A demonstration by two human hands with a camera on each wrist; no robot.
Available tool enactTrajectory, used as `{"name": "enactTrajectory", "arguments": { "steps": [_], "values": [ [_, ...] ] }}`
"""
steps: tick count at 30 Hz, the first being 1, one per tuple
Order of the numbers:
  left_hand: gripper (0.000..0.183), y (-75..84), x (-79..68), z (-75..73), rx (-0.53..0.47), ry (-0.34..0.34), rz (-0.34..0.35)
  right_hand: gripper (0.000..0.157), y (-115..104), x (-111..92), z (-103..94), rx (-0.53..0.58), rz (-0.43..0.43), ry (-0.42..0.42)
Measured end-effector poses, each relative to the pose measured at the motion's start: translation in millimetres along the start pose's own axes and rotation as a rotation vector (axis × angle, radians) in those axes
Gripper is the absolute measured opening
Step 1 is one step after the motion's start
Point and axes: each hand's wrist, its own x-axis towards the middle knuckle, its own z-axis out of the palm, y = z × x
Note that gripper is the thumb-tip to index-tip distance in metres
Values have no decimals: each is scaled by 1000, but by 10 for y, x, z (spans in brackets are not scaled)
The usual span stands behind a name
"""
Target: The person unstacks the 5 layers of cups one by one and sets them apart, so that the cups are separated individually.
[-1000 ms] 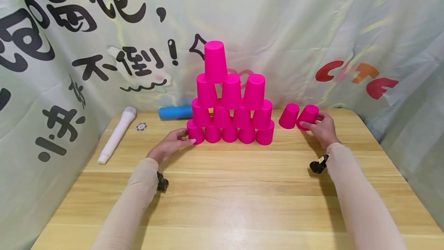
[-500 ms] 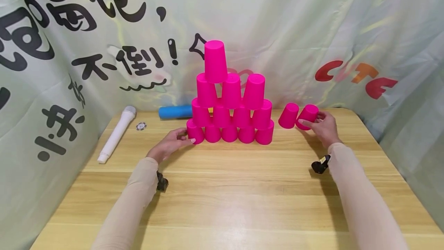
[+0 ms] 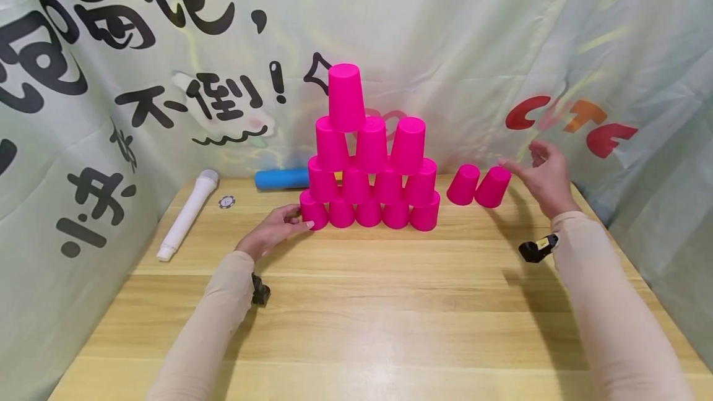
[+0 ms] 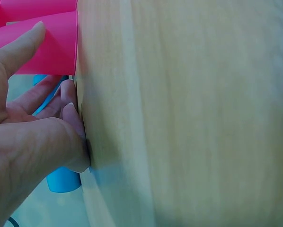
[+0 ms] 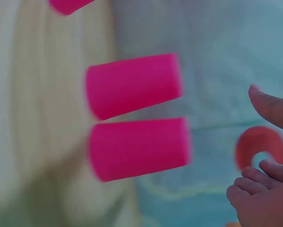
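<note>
A pyramid of upside-down pink cups rises at the table's back middle. Its lone top cup (image 3: 345, 99) bridges the left two of the three below. My left hand (image 3: 271, 229) holds the bottom row's leftmost cup (image 3: 316, 213), thumb laid along its front and fingers reaching round behind. To the right stand two more upside-down cups, a nearer-to-the-stack one (image 3: 463, 185) and an outer one (image 3: 493, 187). My right hand (image 3: 544, 181) hovers up and right of the outer cup, holding nothing. In the right wrist view its thumb and fingers are spread apart.
Behind the pyramid lies a blue cylinder (image 3: 281, 179). A white microphone-shaped stick (image 3: 188, 215) and a small round chip (image 3: 226, 202) lie on the wooden table's (image 3: 356, 302) left side. A printed cloth (image 3: 473, 48) hangs close behind the table.
My right hand has let go of the outer right cup and moved up and to the right. That cup stays standing. My left hand and the pyramid have not moved.
</note>
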Motion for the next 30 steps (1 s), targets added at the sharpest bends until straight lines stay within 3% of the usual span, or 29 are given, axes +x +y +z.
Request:
{"name": "enactTrajectory", "arguments": {
  "steps": [6,13,23,30],
  "values": [
    [68,-10,20,-9,5,3,0,89,-384,-31,-42,23,-101,27],
    [68,-20,26,-4,-3,7,-8,81,-851,-162,122,20,-181,11],
    [69,-1,0,-6,1,3,3,79,-1425,-355,465,77,-331,-109],
    [69,9,-13,4,-10,3,6,81,-1743,-437,726,93,-388,-215]
  ]
}}
